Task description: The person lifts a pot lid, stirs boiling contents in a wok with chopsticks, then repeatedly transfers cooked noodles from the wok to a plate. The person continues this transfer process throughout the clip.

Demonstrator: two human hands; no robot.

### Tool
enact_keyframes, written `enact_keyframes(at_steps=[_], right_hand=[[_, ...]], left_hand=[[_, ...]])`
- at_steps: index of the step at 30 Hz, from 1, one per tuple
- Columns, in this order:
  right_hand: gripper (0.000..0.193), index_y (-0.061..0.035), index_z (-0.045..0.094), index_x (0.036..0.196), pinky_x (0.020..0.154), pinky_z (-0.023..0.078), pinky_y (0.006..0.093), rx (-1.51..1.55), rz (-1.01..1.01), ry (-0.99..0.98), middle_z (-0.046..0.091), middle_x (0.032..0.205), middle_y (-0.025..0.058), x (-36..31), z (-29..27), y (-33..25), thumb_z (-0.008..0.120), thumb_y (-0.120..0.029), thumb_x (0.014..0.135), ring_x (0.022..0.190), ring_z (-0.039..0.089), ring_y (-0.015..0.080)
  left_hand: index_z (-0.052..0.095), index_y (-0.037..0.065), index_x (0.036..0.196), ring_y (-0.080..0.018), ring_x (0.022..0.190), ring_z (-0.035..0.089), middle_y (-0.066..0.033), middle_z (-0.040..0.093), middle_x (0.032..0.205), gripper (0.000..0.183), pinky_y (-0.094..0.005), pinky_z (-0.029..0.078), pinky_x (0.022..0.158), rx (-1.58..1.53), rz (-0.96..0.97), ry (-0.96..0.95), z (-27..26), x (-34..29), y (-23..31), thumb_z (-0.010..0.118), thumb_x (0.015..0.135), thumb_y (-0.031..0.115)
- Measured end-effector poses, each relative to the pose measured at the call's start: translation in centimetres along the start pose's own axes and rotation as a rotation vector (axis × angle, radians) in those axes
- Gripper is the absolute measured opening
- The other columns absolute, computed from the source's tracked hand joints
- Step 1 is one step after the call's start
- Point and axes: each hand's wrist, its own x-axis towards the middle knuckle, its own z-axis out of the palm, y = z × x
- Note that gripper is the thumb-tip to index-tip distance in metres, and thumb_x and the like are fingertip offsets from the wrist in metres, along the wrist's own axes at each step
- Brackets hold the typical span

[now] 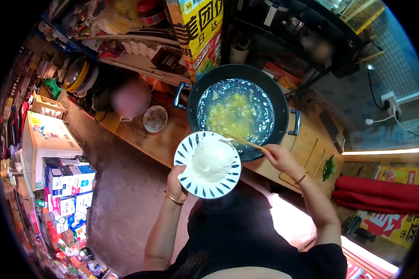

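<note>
My left hand (176,184) is closed on the rim of a white plate (184,153) with dark leaf-shaped marks. A smooth mound of soft white dough or thick batter (212,160) covers the plate's middle. In my right hand (280,159) is a thin wooden chopstick (247,142), its tip touching the mound's far edge, where a small strip of white sticks out. Whether it is one stick or two together, I cannot tell. Just beyond the plate stands a wide black pot (193,100) of bubbling liquid, with yellow-green pieces (235,114) gathered in the middle.
The pot's two handles stick out to its left and right. On the wooden counter (144,144) are a small bowl (155,118), a round pinkish thing (130,98) and chopped greens (329,168). A red cloth roll (379,193) lies at right. Stacked boxes (70,188) fill the left side.
</note>
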Motion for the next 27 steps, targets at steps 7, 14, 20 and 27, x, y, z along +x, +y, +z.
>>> enact_keyframes(at_steps=[7, 14, 20, 27], right_hand=[[0.02, -0.0028, 0.053, 0.081, 0.058, 0.045, 0.0457, -0.092, 0.084, -0.038, 0.058, 0.075, 0.0174, 1.0, 4.1, -2.8, 0.047, -0.021, 0.089, 0.068, 0.057, 0.037], [0.015, -0.0075, 0.055, 0.086, 0.051, 0.045, 0.0433, -0.275, 0.023, 0.018, 0.057, 0.072, 0.0122, 1.4, 3.5, -1.9, 0.051, -0.022, 0.087, 0.062, 0.058, 0.0334], [0.015, -0.0087, 0.057, 0.096, 0.052, 0.047, 0.0411, -0.34, -0.025, -0.077, 0.059, 0.075, 0.0117, 2.4, 2.1, 0.2, 0.053, -0.02, 0.086, 0.062, 0.059, 0.0321], [0.011, -0.0085, 0.054, 0.088, 0.051, 0.046, 0.0413, -0.383, -0.159, -0.101, 0.058, 0.077, 0.0109, 4.6, 0.7, 2.1, 0.049, -0.018, 0.085, 0.066, 0.06, 0.0304]], left_hand=[[0.046, -0.004, 0.12, -0.0267, 0.102, 0.056, -0.0144, 0.056, 0.114, 0.049, -0.0364, 0.044, 0.09, 0.017, -0.001, 0.01, 0.0, 0.0, 0.0, 0.048, 0.077, 0.02], [0.045, -0.005, 0.121, -0.0268, 0.101, 0.056, -0.0156, 0.056, 0.114, 0.051, -0.0358, 0.044, 0.09, 0.035, -0.032, -0.044, -0.8, 0.4, 0.4, 0.049, 0.076, 0.02], [0.046, -0.005, 0.119, -0.0259, 0.099, 0.058, -0.0151, 0.058, 0.111, 0.05, -0.0341, 0.045, 0.088, 0.023, -0.097, -0.05, -1.5, 1.0, 1.0, 0.051, 0.075, 0.019], [0.043, -0.005, 0.122, -0.0278, 0.103, 0.056, -0.0165, 0.055, 0.115, 0.052, -0.0371, 0.043, 0.091, -0.022, -0.081, -0.048, -2.3, 1.0, 0.6, 0.049, 0.076, 0.019]])
